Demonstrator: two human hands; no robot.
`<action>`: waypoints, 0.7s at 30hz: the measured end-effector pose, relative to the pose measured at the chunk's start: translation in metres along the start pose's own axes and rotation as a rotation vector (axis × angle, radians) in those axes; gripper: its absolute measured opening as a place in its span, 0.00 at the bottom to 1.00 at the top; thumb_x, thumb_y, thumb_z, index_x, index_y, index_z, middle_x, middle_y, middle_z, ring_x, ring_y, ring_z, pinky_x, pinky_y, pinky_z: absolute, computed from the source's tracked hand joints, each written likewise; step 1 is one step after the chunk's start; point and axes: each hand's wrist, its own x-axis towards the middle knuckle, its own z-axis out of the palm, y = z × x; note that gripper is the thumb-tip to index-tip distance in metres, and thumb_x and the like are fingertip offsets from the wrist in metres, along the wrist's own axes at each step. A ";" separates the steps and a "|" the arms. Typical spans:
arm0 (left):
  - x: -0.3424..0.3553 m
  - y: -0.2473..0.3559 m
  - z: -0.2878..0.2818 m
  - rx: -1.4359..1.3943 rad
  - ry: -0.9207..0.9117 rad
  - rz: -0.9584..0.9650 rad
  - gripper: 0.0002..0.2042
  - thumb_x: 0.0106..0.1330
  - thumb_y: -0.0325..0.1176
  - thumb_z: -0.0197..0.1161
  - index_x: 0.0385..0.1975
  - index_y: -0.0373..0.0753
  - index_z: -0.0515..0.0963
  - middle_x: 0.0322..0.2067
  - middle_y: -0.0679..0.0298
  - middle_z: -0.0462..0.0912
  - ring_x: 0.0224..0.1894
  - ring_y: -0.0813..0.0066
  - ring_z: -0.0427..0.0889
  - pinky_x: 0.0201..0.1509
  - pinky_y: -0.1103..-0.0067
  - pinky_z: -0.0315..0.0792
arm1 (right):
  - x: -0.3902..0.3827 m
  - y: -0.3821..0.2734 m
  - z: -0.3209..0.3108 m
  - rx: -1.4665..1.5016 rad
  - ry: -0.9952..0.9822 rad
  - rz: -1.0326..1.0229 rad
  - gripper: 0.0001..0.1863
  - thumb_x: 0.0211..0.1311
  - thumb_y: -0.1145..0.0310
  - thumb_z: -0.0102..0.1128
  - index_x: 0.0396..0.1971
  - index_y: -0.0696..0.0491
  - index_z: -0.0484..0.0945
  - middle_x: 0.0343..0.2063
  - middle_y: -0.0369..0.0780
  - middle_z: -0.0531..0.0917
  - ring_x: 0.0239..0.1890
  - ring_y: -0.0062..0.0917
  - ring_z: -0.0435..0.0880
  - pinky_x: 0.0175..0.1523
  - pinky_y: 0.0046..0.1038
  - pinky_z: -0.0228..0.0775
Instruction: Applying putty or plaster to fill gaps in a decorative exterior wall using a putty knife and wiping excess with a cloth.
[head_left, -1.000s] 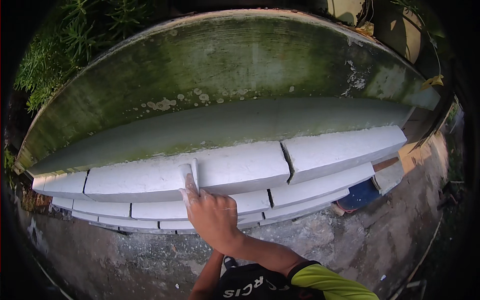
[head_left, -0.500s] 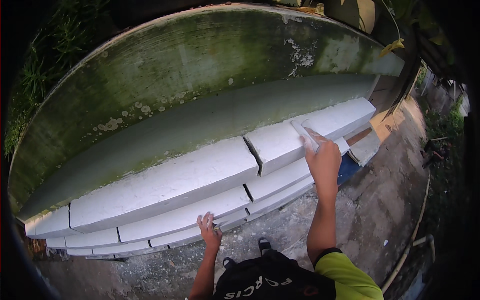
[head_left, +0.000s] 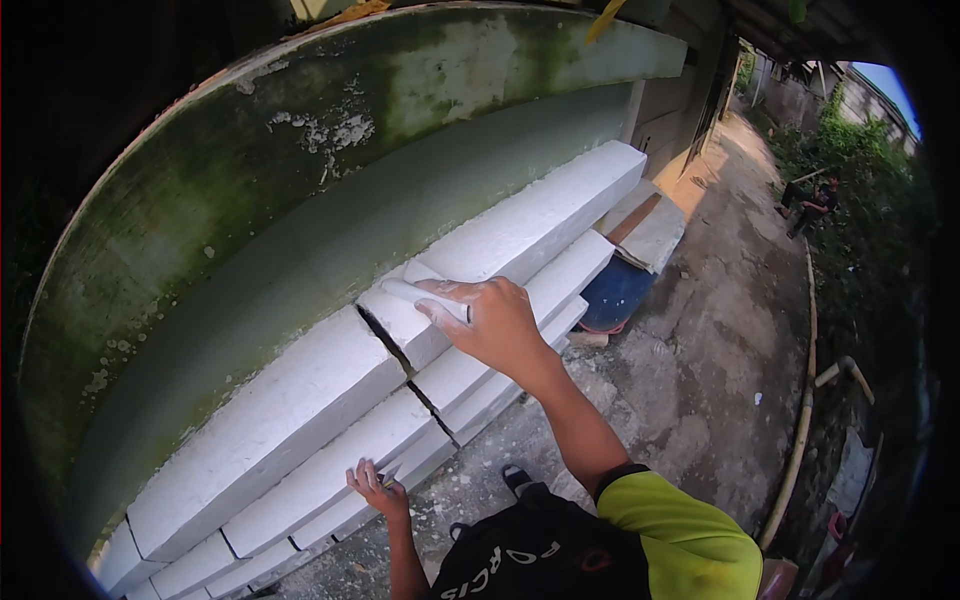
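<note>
My right hand (head_left: 490,315) is closed round a flat hand tool (head_left: 410,291) smeared with white; its exact kind is hard to tell. The tool lies against the top of the upper white block (head_left: 540,215), just right of a dark gap (head_left: 384,338). My left hand (head_left: 380,490) is low, by the edge of the middle white tier (head_left: 330,455). Its fingers are bent round a small thing with a greyish end, mostly hidden by the hand. Long white blocks form several stepped tiers, split by narrow dark joints.
A green-stained curved wall (head_left: 200,190) rises behind the tiers. At their right end are a pale slab (head_left: 655,240) and a dark blue tub-like thing (head_left: 612,296). A concrete path (head_left: 720,320) runs along the right, edged by a pipe (head_left: 800,450) and plants. A person (head_left: 815,203) is far off.
The view has swung to the right, showing more of the path. My right hand has drawn the tool left along the upper block, close to the gap. My left hand stays low by the tiers.
</note>
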 end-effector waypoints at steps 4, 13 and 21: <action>0.003 -0.003 0.000 0.003 0.016 0.022 0.37 0.43 0.14 0.50 0.61 0.43 0.65 0.59 0.53 0.68 0.65 0.39 0.60 0.63 0.55 0.65 | 0.019 0.078 -0.049 -0.144 0.314 0.120 0.16 0.59 0.57 0.62 0.42 0.51 0.86 0.36 0.46 0.86 0.36 0.42 0.86 0.46 0.36 0.76; 0.002 0.000 0.005 0.007 0.016 -0.007 0.38 0.43 0.14 0.50 0.62 0.43 0.64 0.58 0.52 0.68 0.65 0.40 0.60 0.63 0.54 0.65 | 0.010 0.092 -0.051 -0.347 0.332 -0.034 0.15 0.59 0.63 0.62 0.41 0.56 0.85 0.31 0.47 0.86 0.32 0.40 0.86 0.41 0.33 0.78; 0.000 -0.001 0.005 0.118 0.054 0.035 0.35 0.45 0.17 0.50 0.60 0.42 0.62 0.55 0.50 0.69 0.62 0.39 0.62 0.65 0.46 0.57 | 0.039 0.217 -0.123 -0.501 0.330 -0.006 0.15 0.56 0.59 0.63 0.38 0.51 0.87 0.26 0.46 0.86 0.28 0.41 0.84 0.39 0.37 0.76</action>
